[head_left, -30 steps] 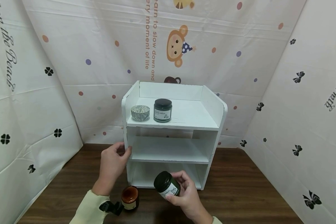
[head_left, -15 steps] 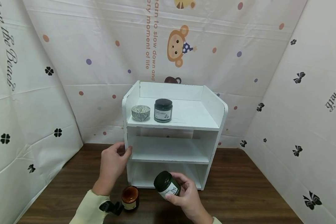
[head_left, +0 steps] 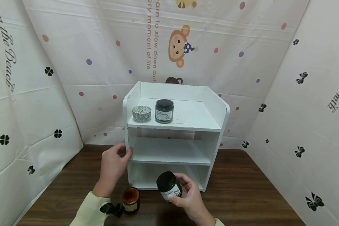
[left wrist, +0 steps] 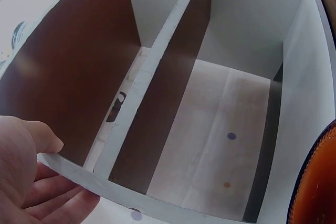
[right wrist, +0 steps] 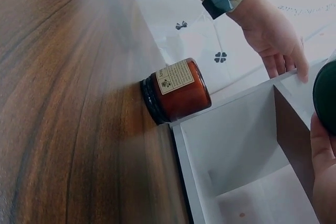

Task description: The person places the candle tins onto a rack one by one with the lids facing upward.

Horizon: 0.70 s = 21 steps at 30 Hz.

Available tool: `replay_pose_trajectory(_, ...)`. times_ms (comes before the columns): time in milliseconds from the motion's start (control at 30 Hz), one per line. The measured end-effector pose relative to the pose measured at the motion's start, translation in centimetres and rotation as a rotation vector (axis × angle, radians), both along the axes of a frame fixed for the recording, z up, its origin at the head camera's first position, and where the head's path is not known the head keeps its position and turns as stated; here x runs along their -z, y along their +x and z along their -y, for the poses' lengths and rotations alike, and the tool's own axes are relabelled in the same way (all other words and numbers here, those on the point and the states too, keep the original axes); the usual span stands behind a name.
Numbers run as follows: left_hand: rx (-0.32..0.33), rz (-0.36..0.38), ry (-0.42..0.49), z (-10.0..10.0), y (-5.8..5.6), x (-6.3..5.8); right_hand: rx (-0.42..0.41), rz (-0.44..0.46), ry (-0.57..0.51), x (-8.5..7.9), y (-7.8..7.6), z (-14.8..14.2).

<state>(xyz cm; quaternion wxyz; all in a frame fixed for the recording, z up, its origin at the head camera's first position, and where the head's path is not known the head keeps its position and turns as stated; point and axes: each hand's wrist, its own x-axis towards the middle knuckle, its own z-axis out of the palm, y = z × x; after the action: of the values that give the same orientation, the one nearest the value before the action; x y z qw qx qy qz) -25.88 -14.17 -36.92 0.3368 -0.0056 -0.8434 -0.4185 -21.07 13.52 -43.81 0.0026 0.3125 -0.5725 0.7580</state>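
My left hand point(head_left: 114, 163) grips the left side panel of a small white shelf unit point(head_left: 173, 163). In the left wrist view, the thumb point(left wrist: 44, 136) lies inside the panel and the fingers curl round its outside. My right hand point(head_left: 189, 199) holds a dark green candle jar point(head_left: 169, 186) with a white label, tilted, in front of the lowest compartment. An amber candle jar point(head_left: 131, 200) stands on the table between my hands. The right wrist view shows that amber jar point(right wrist: 184, 93) resting on its black lid, bottom up, beside the unit's corner.
On the unit's top shelf sit a round patterned tin point(head_left: 141, 114) and a dark labelled candle jar point(head_left: 164, 111), side by side on the left. The brown wooden table point(head_left: 243, 194) extends on both sides. Printed cloth point(head_left: 101, 62) hangs behind and at the sides.
The green jar has tipped slightly more upright in my right hand and shifted a little to the right. My left hand keeps its hold on the shelf unit.
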Motion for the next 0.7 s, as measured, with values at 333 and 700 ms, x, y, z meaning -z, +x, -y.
replay_pose_trajectory(333,0.005,0.003,0.008,-0.03,0.02,-0.03,-0.024,-0.013,-0.044,0.04,-0.18,0.26)
replay_pose_trajectory(700,0.004,0.002,0.007,-0.01,0.06,-0.05,-0.07,-0.056,-0.092,0.03,-0.3,0.4)
